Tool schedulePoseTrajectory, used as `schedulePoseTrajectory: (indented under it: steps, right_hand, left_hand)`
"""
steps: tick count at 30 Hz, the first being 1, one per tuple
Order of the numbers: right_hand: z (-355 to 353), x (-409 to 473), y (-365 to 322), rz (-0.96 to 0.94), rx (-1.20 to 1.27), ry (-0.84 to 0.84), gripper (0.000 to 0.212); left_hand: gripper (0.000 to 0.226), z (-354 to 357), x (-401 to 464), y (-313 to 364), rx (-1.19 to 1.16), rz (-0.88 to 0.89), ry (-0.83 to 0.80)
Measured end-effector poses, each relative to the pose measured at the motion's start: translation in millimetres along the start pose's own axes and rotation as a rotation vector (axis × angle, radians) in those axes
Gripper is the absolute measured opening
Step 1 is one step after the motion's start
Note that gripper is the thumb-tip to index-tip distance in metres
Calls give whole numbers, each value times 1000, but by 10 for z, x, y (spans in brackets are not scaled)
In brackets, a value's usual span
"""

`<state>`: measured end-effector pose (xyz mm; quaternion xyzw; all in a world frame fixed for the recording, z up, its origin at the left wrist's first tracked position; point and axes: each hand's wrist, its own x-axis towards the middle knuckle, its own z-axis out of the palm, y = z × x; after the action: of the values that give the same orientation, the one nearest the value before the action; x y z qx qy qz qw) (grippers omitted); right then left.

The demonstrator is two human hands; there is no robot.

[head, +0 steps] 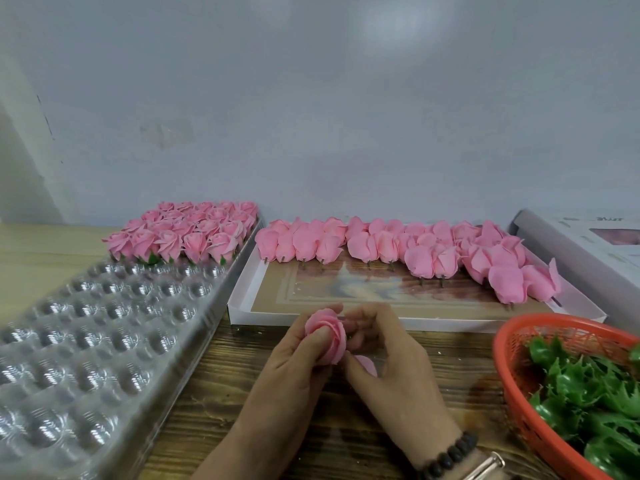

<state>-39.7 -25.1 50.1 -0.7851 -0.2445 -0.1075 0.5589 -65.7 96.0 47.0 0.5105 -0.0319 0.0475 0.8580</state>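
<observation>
One wooden table (311, 427) carries every item. Largest on it, the clear plastic tray (104, 341) runs along my left; its far rows hold finished roses (183, 233) and its near cups are bare. The white box (239, 306) lies beyond my hands, its near rim just past my knuckles, with bare rose heads (415, 251) along its far side. The orange basket (498, 344) of green leaf cups (581, 386) sits to my right. My left hand (291, 362) is curled round the rose (327, 336), thumb across the petals. My right hand (391, 362) pinches narrowly at its base, with a second pink piece (367, 365) tucked under the thumb. The rose is held above the table at centre. Its long axis runs roughly left to right, bloom end in the left hand, stem end toward the right fingertips. Judgement: a leaf cup is likely wanted next. The right hand is nearer the basket, with bare table between and only the basket rim to clear.
</observation>
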Motion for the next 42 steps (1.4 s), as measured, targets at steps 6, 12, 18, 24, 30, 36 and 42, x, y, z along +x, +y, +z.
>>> schedulePoseTrajectory:
  steps: [6, 12, 18, 24, 30, 36, 42]
  right_hand:
    - [4, 3, 21, 8, -23, -20, 22]
    - [19, 18, 118, -9, -140, 130, 32]
    - [6, 46, 221, 268, -181, 12, 19]
    - [19, 32, 138, 210, -134, -118, 12]
    - [53, 6, 90, 211, -27, -164, 29]
    - [46, 22, 21, 229, 287, -131, 30]
    - [10, 19, -54, 176, 394, -150, 25]
  left_hand:
    - [33, 7, -23, -22, 147, 12, -11]
    - [23, -7, 30, 11, -53, -3, 180]
    - [26, 4, 36, 67, -172, -9, 249]
    - [30, -9, 35, 93, -205, 10, 204]
    - [27, 29, 26, 118, -195, 18, 253]
    - [27, 47, 17, 99, -110, -28, 311]
    - [27, 25, 19, 95, -82, -16, 303]
